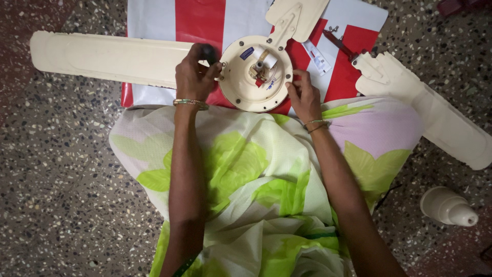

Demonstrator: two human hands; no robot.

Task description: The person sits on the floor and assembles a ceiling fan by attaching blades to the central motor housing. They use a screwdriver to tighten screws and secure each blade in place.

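Observation:
A cream ceiling fan motor hub (241,87) lies on a red and white striped sheet (205,20) in front of my lap. My left hand (193,77) is closed around a dark-handled tool (208,53), held at the hub's left rim where a long cream blade (102,55) meets it. My right hand (303,95) rests its fingers on the hub's right rim, steadying it. A second blade (294,18) points away at the top.
A third, detached cream blade (430,110) lies on the speckled floor to the right. A cream cone-shaped fan cover (448,206) sits lower right. A red-handled tool (341,43) and a small white tester (316,56) lie on the sheet.

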